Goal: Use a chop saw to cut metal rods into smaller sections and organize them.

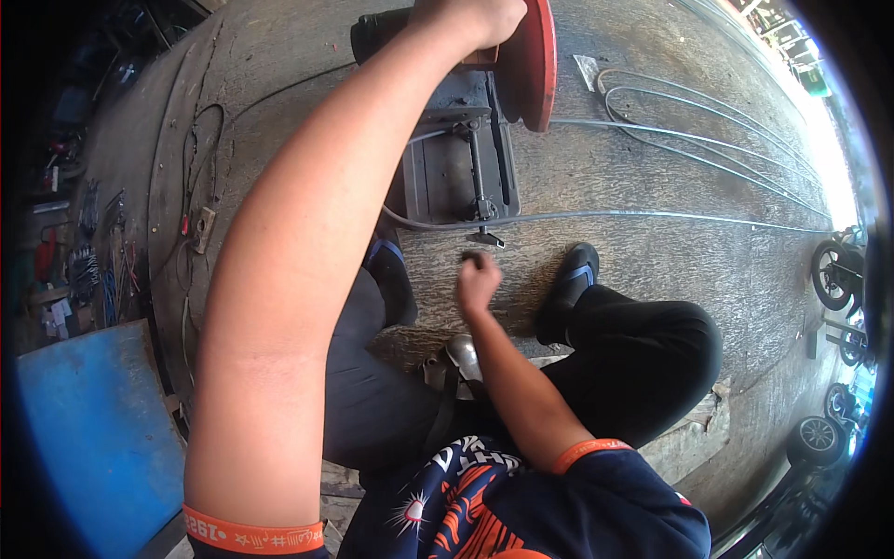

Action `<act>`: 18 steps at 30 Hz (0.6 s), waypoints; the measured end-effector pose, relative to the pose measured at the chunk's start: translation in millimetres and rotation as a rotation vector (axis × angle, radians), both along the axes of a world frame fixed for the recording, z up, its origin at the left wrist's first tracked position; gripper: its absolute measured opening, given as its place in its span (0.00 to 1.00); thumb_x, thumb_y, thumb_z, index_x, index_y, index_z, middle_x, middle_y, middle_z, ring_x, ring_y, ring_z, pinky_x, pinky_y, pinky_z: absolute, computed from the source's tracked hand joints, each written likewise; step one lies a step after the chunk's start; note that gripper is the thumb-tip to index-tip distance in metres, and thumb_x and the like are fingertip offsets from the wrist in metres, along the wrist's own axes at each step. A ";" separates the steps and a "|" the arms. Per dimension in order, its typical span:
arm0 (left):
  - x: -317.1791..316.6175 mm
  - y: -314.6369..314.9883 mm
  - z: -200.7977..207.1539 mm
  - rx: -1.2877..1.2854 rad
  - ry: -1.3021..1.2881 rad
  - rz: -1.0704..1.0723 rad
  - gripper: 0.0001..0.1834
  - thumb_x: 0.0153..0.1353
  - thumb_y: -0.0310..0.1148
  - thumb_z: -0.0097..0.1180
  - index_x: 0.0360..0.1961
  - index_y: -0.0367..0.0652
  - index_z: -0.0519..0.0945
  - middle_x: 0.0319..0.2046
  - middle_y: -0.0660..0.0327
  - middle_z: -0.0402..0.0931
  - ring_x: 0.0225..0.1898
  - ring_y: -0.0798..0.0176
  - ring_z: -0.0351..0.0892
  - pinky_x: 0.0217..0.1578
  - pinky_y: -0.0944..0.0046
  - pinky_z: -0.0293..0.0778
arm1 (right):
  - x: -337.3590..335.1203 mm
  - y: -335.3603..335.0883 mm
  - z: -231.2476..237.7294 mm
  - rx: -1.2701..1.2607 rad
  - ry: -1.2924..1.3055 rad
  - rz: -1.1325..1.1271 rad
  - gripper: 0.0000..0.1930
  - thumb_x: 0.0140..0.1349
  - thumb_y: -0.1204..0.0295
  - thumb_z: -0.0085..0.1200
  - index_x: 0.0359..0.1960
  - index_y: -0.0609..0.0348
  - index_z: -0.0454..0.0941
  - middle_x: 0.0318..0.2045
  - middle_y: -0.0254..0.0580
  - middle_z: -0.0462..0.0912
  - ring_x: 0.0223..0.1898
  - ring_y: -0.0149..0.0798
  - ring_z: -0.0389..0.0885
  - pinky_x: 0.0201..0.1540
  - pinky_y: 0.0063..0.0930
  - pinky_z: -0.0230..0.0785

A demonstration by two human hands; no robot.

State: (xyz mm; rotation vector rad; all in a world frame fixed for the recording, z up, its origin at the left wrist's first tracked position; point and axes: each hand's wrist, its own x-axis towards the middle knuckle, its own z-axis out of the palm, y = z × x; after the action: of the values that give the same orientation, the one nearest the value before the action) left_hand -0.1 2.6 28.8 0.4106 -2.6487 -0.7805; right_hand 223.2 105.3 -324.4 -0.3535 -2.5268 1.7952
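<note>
A cut-off saw with a red disc guard [538, 70] stands on a dark metal base [507, 172] at the top of the view. My left arm reaches far forward, and my left hand [475, 20] is closed on the upper part of the saw, beside the guard; its exact grip is hidden. Along the base runs a clamp screw [477, 172] with a black crank [486, 239] at its near end. Just below that crank, my right hand [480, 284] is closed around a small dark piece [473, 257], too little of which shows to name.
A long thin metal rod [652, 215] passes by the crank and stretches right. More thin rods or wires [689, 102] lie looped on the floor. A blue panel [98, 429] is at lower left. Cables [219, 121] trail at left; motorbikes [833, 275] stand at far right.
</note>
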 end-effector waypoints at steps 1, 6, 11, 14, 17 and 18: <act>-0.2 -1.6 1.3 0.010 -0.003 -0.025 0.39 0.47 0.39 0.55 0.61 0.28 0.64 0.54 0.34 0.69 0.58 0.42 0.70 0.59 0.54 0.67 | -25.4 17.2 3.8 0.031 0.007 -0.144 0.08 0.53 0.80 0.48 0.30 0.67 0.80 0.25 0.51 0.82 0.28 0.44 0.80 0.38 0.35 0.72; -24.5 -15.8 0.2 -0.011 -0.037 -0.051 0.40 0.46 0.42 0.56 0.59 0.27 0.65 0.54 0.35 0.70 0.58 0.43 0.71 0.58 0.56 0.67 | -196.3 97.7 15.3 -0.634 0.100 -0.610 0.08 0.58 0.79 0.47 0.38 0.67 0.75 0.31 0.45 0.81 0.28 0.35 0.80 0.29 0.24 0.70; -50.1 -27.8 10.9 -0.138 0.085 -0.098 0.36 0.50 0.39 0.54 0.56 0.23 0.67 0.49 0.33 0.73 0.53 0.42 0.74 0.53 0.57 0.71 | -306.8 120.9 -7.0 0.259 -0.088 0.133 0.20 0.57 0.74 0.48 0.53 0.56 0.77 0.39 0.55 0.83 0.36 0.47 0.84 0.38 0.35 0.75; -45.6 -29.8 31.0 0.036 -0.088 -0.237 0.34 0.52 0.34 0.52 0.57 0.22 0.65 0.44 0.36 0.75 0.43 0.49 0.79 0.42 0.59 0.76 | -352.7 117.3 -23.7 0.677 -0.023 0.313 0.22 0.59 0.72 0.44 0.56 0.44 0.75 0.41 0.54 0.83 0.40 0.52 0.83 0.44 0.42 0.74; -34.3 -13.1 23.0 0.202 -0.155 -0.271 0.33 0.54 0.30 0.49 0.61 0.23 0.61 0.41 0.41 0.76 0.32 0.58 0.80 0.31 0.63 0.77 | -384.9 111.1 -40.1 0.926 -0.044 0.535 0.22 0.62 0.71 0.40 0.57 0.38 0.73 0.41 0.50 0.83 0.43 0.52 0.82 0.45 0.44 0.74; -34.4 -9.2 22.7 0.163 -0.068 -0.225 0.33 0.55 0.29 0.49 0.62 0.23 0.60 0.41 0.43 0.76 0.30 0.60 0.79 0.29 0.64 0.77 | -391.2 111.3 -45.6 1.048 -0.029 0.676 0.21 0.64 0.71 0.39 0.57 0.40 0.72 0.40 0.50 0.83 0.42 0.52 0.82 0.44 0.44 0.75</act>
State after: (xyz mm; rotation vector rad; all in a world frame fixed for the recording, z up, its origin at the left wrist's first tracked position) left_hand -34.5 -6.7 51.5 0.1837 -2.7359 -1.0736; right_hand -168.0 216.6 -370.0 0.5543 -3.3449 0.2458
